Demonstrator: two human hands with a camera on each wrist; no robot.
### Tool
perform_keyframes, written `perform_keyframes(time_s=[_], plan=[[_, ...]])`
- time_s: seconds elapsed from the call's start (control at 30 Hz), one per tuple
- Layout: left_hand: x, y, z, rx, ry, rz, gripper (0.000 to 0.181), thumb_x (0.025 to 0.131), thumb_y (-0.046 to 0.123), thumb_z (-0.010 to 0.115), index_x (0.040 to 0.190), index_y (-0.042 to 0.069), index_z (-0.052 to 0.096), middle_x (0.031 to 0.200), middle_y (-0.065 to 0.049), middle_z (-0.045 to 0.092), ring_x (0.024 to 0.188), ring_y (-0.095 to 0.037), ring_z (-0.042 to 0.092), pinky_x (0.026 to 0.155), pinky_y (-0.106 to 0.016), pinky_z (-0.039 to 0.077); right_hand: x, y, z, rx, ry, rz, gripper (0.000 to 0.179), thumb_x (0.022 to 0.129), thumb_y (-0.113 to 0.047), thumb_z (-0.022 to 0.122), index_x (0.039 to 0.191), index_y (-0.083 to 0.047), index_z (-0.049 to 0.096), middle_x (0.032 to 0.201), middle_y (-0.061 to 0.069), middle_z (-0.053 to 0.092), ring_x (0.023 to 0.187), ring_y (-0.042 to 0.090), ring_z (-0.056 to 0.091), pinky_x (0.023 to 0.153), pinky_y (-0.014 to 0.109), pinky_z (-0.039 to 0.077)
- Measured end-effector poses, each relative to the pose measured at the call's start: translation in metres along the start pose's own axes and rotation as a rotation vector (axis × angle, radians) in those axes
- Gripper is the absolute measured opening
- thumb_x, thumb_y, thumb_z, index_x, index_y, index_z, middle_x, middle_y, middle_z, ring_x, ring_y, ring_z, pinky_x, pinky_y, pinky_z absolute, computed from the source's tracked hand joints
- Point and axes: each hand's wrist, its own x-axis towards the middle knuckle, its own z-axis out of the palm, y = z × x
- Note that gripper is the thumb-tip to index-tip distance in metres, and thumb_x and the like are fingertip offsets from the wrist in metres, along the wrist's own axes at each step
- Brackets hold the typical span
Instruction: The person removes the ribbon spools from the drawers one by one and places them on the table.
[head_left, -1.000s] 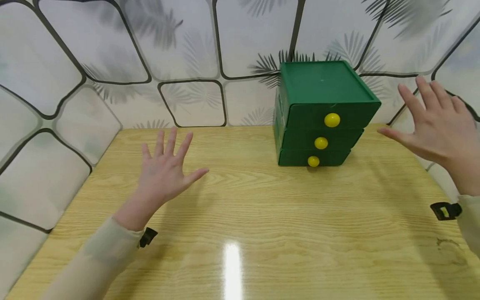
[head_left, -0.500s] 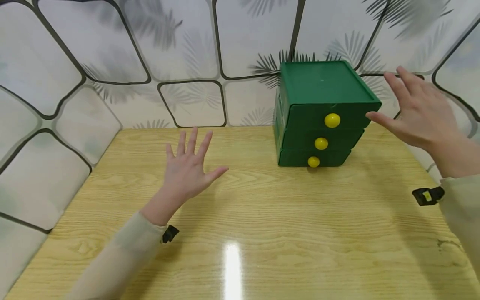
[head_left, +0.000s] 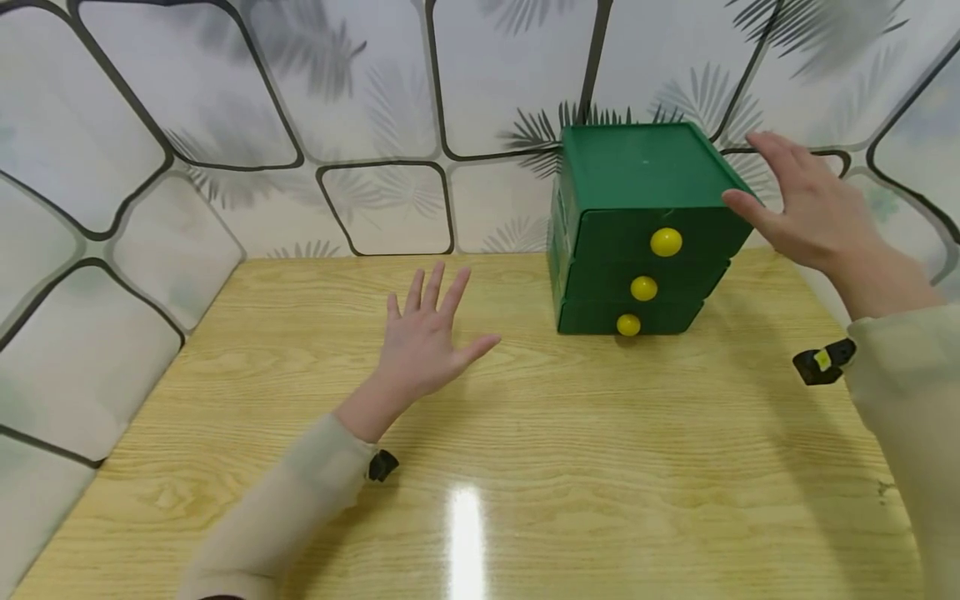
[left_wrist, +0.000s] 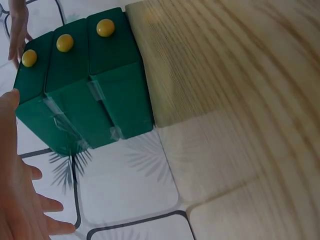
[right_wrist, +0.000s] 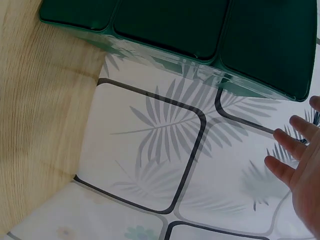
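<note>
A green box of three stacked drawers [head_left: 660,167], all pushed in, stands at the back right of the wooden table. Each front bears a round yellow knob [head_left: 643,288]. My left hand [head_left: 422,346] hovers over the table, left of the drawers, fingers spread and holding nothing. Close to the box's right side is my right hand [head_left: 817,212]; its thumb overlaps the top right corner in the head view, and I cannot tell whether it touches. In the right wrist view the right hand's fingers [right_wrist: 284,171] are extended beside the drawers [right_wrist: 170,25], with a gap visible between them.
Behind and beside the wooden table [head_left: 525,433] rises a pale wall covering [head_left: 375,83] with dark outlines and grey leaf prints. Strips of clear tape [left_wrist: 95,91] run along the side of the drawers. A black strap device [head_left: 825,362] sits at the right wrist.
My left hand has moved to the right toward the drawers. My right hand has moved left, up to the box's right corner. The drawers have not moved.
</note>
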Motion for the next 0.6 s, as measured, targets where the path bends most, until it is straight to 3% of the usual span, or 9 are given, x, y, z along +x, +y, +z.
perform_keyframes(time_s=[0.3, 0.6], plan=[[0.01, 0.022, 0.011, -0.167, 0.026, 0.01, 0.088, 0.09, 0.067, 0.05, 0.158, 0.025, 0.012, 0.161, -0.012, 0.013, 0.145, -0.037, 0.012, 0.108, -0.067, 0.012, 0.003, 0.007, 0.004, 0.102, -0.011, 0.014, 0.068, 0.102, -0.045, 0.04, 0.157, -0.014, 0.015, 0.159, 0.021, 0.012, 0.141, 0.048, 0.011, 0.107, 0.067, 0.009], [0.015, 0.048, 0.019, -0.379, 0.009, 0.036, 0.08, 0.095, 0.055, 0.051, 0.157, 0.019, 0.016, 0.159, -0.011, 0.02, 0.142, -0.033, 0.023, 0.109, -0.06, 0.019, 0.006, 0.008, 0.013, 0.138, 0.005, 0.0, 0.064, 0.103, -0.043, 0.04, 0.154, -0.008, 0.025, 0.155, 0.025, 0.023, 0.136, 0.052, 0.023, 0.108, 0.065, 0.014]])
